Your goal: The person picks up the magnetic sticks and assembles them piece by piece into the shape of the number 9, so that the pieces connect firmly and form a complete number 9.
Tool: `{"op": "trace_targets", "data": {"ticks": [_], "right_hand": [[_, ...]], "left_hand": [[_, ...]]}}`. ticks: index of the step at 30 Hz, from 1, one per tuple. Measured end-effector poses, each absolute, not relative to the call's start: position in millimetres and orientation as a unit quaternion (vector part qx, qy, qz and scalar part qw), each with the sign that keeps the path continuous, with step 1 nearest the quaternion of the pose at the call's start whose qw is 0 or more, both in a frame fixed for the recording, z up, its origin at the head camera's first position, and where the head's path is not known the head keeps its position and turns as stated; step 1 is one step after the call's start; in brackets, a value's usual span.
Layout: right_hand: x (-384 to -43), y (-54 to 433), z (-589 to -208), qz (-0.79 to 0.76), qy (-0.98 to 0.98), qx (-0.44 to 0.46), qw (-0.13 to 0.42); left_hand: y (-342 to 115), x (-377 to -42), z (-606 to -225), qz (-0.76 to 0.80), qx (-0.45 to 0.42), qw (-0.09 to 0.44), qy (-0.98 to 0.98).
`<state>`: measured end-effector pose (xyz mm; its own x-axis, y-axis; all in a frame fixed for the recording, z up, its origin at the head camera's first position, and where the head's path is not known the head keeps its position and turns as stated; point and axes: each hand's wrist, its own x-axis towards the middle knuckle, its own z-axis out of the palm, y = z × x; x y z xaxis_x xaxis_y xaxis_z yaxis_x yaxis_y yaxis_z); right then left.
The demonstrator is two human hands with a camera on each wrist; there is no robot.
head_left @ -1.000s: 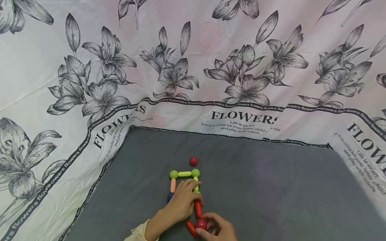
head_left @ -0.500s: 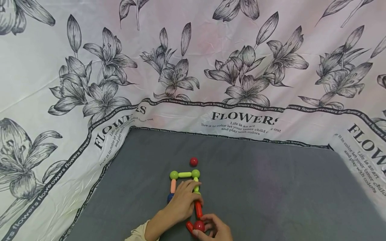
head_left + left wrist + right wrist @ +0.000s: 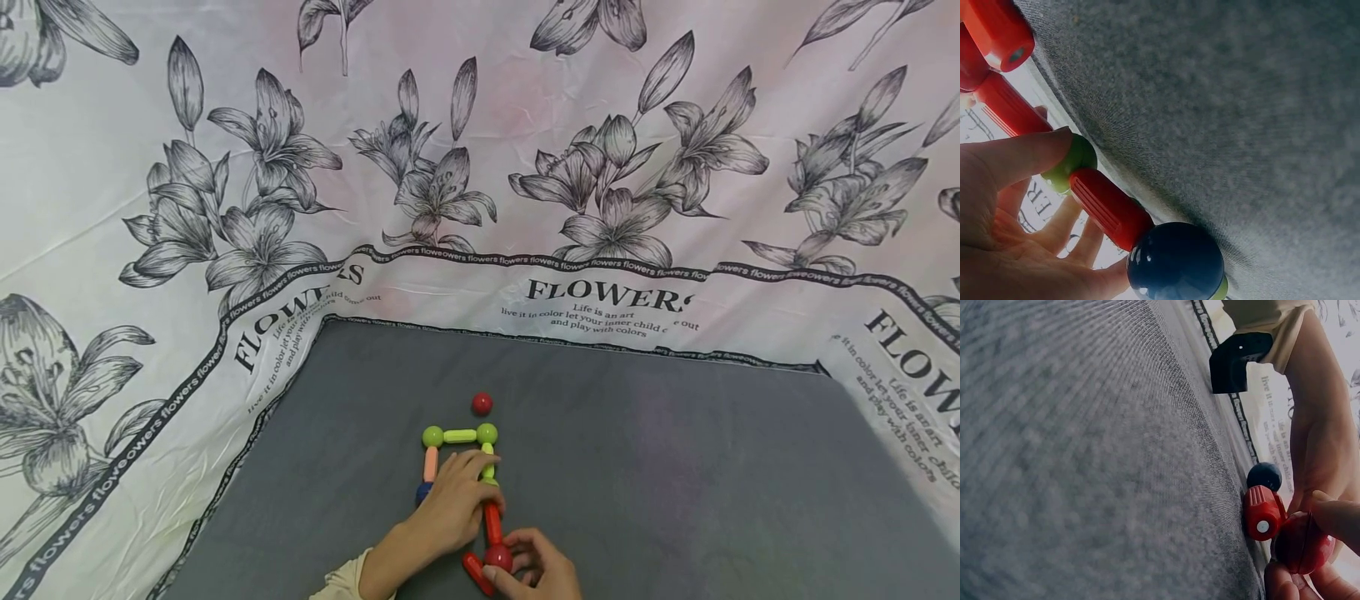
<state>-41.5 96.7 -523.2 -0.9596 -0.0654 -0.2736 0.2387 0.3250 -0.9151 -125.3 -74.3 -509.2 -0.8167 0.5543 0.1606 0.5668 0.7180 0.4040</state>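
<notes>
In the head view my left hand [image 3: 453, 504] lies over the left side of a frame of magnetic rods and balls. Its thumb and fingers pinch a green ball [image 3: 1079, 159], seen in the left wrist view. One red rod [image 3: 1113, 209] runs from that ball to a dark blue ball [image 3: 1175, 262]. Another red rod [image 3: 492, 525] extends from the green ball toward me. My right hand [image 3: 543, 567] pinches a red ball [image 3: 497, 557] at that rod's near end. Just left of this ball lies a further red rod [image 3: 477, 574], its end facing the right wrist camera.
Farther off, two green balls [image 3: 432, 437] joined by a yellow-green rod [image 3: 460, 436] form the frame's far side. A peach rod [image 3: 431, 464] makes its left side. Beyond sits a single red ball [image 3: 482, 404]. Flower-printed cloth [image 3: 600, 300] borders the dark grey surface.
The right hand moved the red ball slightly left and nearer, then back up against the red rod's end. The rod beside it shifted a little. The left hand stayed in place.
</notes>
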Motion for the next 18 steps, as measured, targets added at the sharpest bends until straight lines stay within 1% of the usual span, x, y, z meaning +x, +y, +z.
{"op": "trace_targets", "data": {"ticks": [8,18], "right_hand": [[-41.8,95.4,-523.9,-0.576,0.804,0.054,0.134],[-43.3,98.0,-523.3,-0.568,0.811,0.033,0.134]], "left_hand": [[-76.3,-124.2,-508.8,-0.225,-0.301,0.006,-0.927],[-78.2,-121.7,-504.0,-0.241,-0.292,-0.018,-0.925]]}}
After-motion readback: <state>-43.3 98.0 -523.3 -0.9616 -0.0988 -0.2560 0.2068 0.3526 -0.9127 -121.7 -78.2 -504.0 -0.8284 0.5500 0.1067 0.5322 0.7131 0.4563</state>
